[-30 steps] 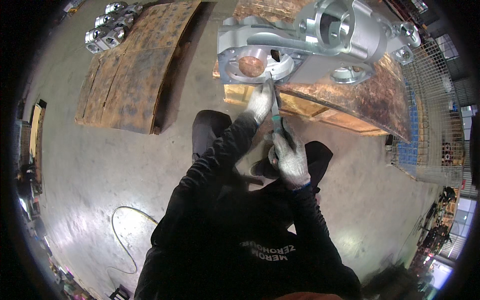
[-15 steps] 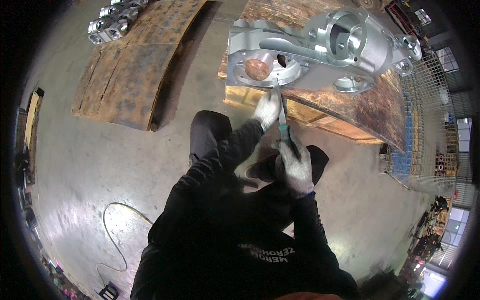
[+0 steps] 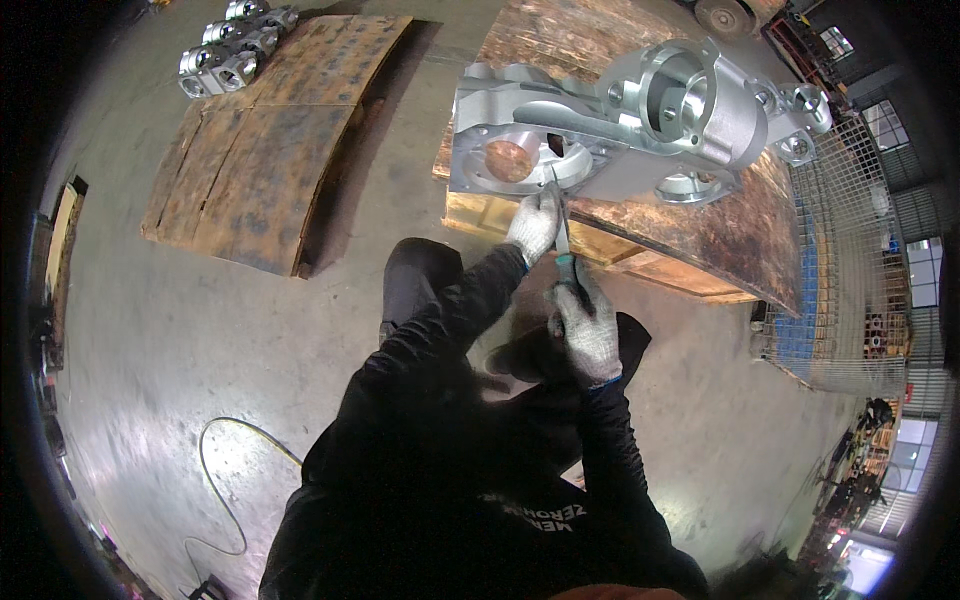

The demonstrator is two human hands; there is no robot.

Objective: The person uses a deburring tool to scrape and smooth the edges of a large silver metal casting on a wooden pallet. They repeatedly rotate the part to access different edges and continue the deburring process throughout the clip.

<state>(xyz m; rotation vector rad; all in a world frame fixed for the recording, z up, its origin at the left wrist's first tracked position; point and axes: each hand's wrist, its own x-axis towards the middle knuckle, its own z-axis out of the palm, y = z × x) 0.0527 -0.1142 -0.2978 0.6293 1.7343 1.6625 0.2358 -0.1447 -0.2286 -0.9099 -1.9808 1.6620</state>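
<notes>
A large silver machined metal casting [image 3: 625, 172] with round bores lies on a wooden crate. My right hand [image 3: 590, 335], in a pale knitted work glove, is closed around the green handle of a flat, long-bladed hand file [image 3: 562, 240]. The file points away from me, its tip against or just over the near rim of the casting's left bore. My left hand [image 3: 536, 222], gloved alike, is closed at the front part of the blade, beside the casting's near edge; its fingertips are partly hidden.
The crate's stained wooden top [image 3: 720, 240] reaches out to the right. A wire mesh cage [image 3: 850, 270] stands beyond it. To the left is a low wooden platform [image 3: 270, 150], with several similar silver castings [image 3: 235, 60] at its far end. A thin hose [image 3: 205, 450] curves over the floor.
My view has shifted slightly, and the casting sits a little lower in it. Both hands keep hold of the file, which has moved only slightly against the bore's rim.
</notes>
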